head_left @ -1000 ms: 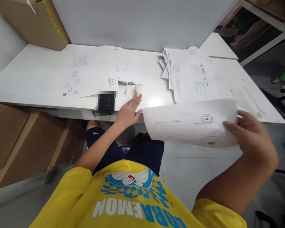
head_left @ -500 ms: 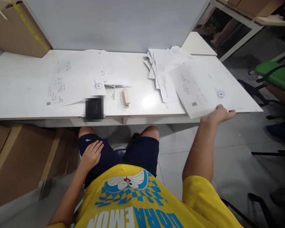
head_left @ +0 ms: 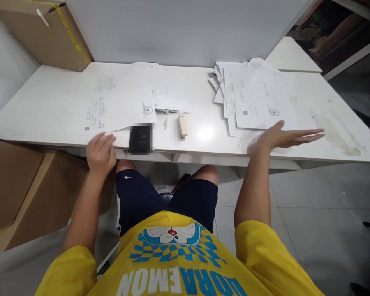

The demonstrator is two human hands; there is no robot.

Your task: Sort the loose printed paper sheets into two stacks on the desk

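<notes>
The right hand (head_left: pixel 279 137) is at two o'clock from the seat, wide and flat, with straight fingers pointing to three o'clock and the thumb sticking up. It is bare, right by the near edge of the big paper pile (head_left: pixel 259 98) — I cannot tell if the thumb touches it. That pile sits at one o'clock. Its top sheet is smooth and thin, with a round stamp and a small dark square printed on it. Messy corners poke out on its nine o'clock side.

The left hand (head_left: pixel 100 155) is at ten o'clock, by the table's near edge. Its fingers bend, but they are blurry, so I cannot tell how far they close. Just past it, at eleven o'clock, flat white sheets (head_left: pixel 123 98) overlap, with a star stamp.

A cream stapler (head_left: pixel 183 126), long and smooth, lies at twelve o'clock, between the papers. A square black thing (head_left: pixel 141 139) — too blocky to make out — is on the near edge at eleven. The white table (head_left: pixel 200 82) is shiny, with a tan smear (head_left: pixel 342 137) at two. A stiff cardboard box (head_left: pixel 64 45) stands past ten.
</notes>
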